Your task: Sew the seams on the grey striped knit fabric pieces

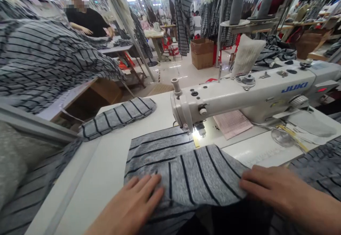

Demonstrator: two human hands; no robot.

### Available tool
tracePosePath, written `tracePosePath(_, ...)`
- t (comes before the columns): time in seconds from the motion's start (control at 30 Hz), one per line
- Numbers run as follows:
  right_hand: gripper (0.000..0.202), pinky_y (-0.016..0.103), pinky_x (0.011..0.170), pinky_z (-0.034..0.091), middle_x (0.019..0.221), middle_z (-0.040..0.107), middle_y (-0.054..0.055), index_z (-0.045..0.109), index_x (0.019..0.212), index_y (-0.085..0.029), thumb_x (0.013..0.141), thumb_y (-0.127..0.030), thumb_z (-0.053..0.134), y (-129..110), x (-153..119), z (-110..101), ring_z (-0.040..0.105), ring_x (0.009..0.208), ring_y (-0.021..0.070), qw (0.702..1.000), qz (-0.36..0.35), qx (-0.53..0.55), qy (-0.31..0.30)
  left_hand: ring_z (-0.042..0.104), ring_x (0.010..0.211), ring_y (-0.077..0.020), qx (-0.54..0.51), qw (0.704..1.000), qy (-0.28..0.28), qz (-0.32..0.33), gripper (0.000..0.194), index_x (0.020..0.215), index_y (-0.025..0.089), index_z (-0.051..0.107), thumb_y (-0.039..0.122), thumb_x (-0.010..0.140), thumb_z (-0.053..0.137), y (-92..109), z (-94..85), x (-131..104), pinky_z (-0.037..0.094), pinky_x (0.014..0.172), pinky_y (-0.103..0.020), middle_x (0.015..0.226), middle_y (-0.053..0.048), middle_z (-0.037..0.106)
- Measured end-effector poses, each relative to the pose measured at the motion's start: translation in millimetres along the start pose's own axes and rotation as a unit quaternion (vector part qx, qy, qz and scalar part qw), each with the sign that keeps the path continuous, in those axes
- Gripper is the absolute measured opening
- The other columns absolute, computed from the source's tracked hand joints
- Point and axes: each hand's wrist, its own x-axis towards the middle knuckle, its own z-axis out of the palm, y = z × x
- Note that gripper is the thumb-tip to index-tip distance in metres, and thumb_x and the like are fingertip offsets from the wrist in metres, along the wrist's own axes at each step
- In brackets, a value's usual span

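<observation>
Grey fabric with black stripes [157, 148] lies on the white table in front of the sewing machine [229, 96], its far edge beside the lit needle area. A curved striped piece [205, 174] rests over it, nearer to me. My left hand [135, 196] lies on the fabric at the left of the curved piece, palm down with its fingers apart. At the right end of the curved piece, my right hand [269, 185] has its fingers together, gripping the edge; its thumb is hidden.
Folded striped pieces [117, 118] lie at the table's far left. Pink cloth [233, 123] sits under the machine arm. A large striped heap [50, 57] is at the left. Beyond it is a person [87, 22]. More striped fabric [319, 167] lies at the right.
</observation>
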Motion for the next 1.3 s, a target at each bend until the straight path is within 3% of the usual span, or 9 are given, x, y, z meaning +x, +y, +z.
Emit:
tracePosePath(0.1, 0.015, 0.03, 0.065, 0.047, 0.098, 0.066, 0.002, 0.063, 0.104, -0.026, 0.099, -0.038, 0.054, 13, 25, 26, 0.066, 0.076, 0.0191, 0.994, 0.054, 0.016, -0.094, 0.069, 0.083, -0.021, -0.04, 0.997, -0.066, 0.025, 0.011, 0.094, 0.028, 0.068, 0.025, 0.086, 0.061, 12, 9.9, 11, 0.055, 0.078, -0.032, 0.099, -0.001, 0.072)
tracePosePath(0.37, 0.003, 0.028, 0.075, 0.045, 0.106, 0.06, 0.006, 0.061, 0.094, -0.019, 0.093, -0.021, 0.063, 44, 131, 54, 0.062, 0.09, 0.0183, 0.995, 0.061, 0.029, -0.076, 0.064, 0.105, -0.0187, -0.215, 0.976, -0.027, -0.022, 0.021, 0.112, 0.022, 0.059, 0.019, 0.093, 0.05, 33, 42.9, 75, 0.053, 0.092, -0.03, 0.12, -0.007, 0.064)
tracePosePath(0.47, 0.006, 0.027, 0.075, 0.044, 0.1, 0.062, 0.004, 0.056, 0.092, -0.019, 0.097, -0.015, 0.053, 43, 113, 42, 0.061, 0.089, 0.0162, 0.996, 0.02, 0.073, -0.04, 0.061, 0.111, -0.0215, -0.239, 0.969, -0.04, -0.041, 0.032, 0.121, 0.023, 0.056, 0.022, 0.089, 0.059, 27, 47.4, 77, 0.05, 0.099, -0.035, 0.122, -0.006, 0.066)
tracePosePath(0.57, 0.008, 0.023, 0.063, 0.044, 0.082, 0.06, -0.002, 0.053, 0.094, -0.021, 0.098, -0.018, 0.047, 43, 78, 30, 0.059, 0.07, 0.013, 0.99, 0.058, 0.128, -0.003, 0.064, 0.09, -0.0205, -0.233, 0.965, -0.08, -0.093, 0.019, 0.1, 0.022, 0.062, 0.024, 0.082, 0.068, 10, 41.3, 63, 0.052, 0.086, -0.034, 0.096, -0.001, 0.071)
tracePosePath(0.73, 0.017, 0.023, 0.067, 0.049, 0.093, 0.067, 0.0, 0.054, 0.115, -0.025, 0.099, -0.022, 0.05, 41, 44, 27, 0.066, 0.077, 0.0132, 0.989, 0.041, 0.107, 0.09, 0.064, 0.079, -0.0172, -0.257, 0.95, -0.077, -0.158, 0.005, 0.087, 0.022, 0.063, 0.02, 0.082, 0.063, -1, 24.1, 28, 0.05, 0.072, -0.027, 0.085, 0.001, 0.069)
tracePosePath(0.87, 0.008, 0.019, 0.063, 0.051, 0.083, 0.07, -0.002, 0.062, 0.101, -0.026, 0.098, -0.024, 0.055, 34, 40, 20, 0.068, 0.072, 0.0123, 0.988, 0.004, 0.095, 0.121, 0.066, 0.081, -0.0159, -0.238, 0.964, 0.001, -0.122, 0.009, 0.091, 0.024, 0.061, 0.02, 0.09, 0.054, 5, 15.5, 14, 0.052, 0.078, -0.027, 0.085, 0.002, 0.07)
tracePosePath(1.07, 0.015, 0.026, 0.086, 0.056, 0.117, 0.071, 0.005, 0.066, 0.099, -0.026, 0.092, -0.015, 0.058, 28, 30, -2, 0.068, 0.107, 0.0192, 0.976, -0.004, 0.084, 0.2, 0.062, 0.102, -0.0193, -0.131, 0.979, 0.153, -0.035, 0.015, 0.081, 0.023, 0.058, 0.012, 0.088, 0.052, 11, 2.8, 13, 0.05, 0.089, -0.031, 0.104, -0.005, 0.065)
tracePosePath(1.2, 0.022, 0.026, 0.087, 0.057, 0.105, 0.073, 0.003, 0.066, 0.104, -0.028, 0.088, -0.013, 0.061, 9, 16, -14, 0.069, 0.1, 0.0192, 0.947, 0.016, 0.096, 0.305, 0.059, 0.116, -0.0219, -0.265, 0.953, 0.139, -0.042, 0.013, 0.086, 0.025, 0.06, 0.018, 0.092, 0.052, 10, -2.1, 3, 0.049, 0.098, -0.034, 0.117, -0.005, 0.064)
tracePosePath(1.3, 0.023, 0.021, 0.083, 0.056, 0.093, 0.073, 0.001, 0.065, 0.104, -0.026, 0.088, -0.011, 0.061, -21, 18, 0, 0.071, 0.09, 0.0162, 0.93, 0.054, 0.138, 0.337, 0.067, 0.096, -0.0223, -0.41, 0.895, 0.114, -0.135, 0.017, 0.085, 0.024, 0.056, 0.033, 0.097, 0.048, 0, -8.8, -2, 0.055, 0.087, -0.035, 0.096, -0.005, 0.069)
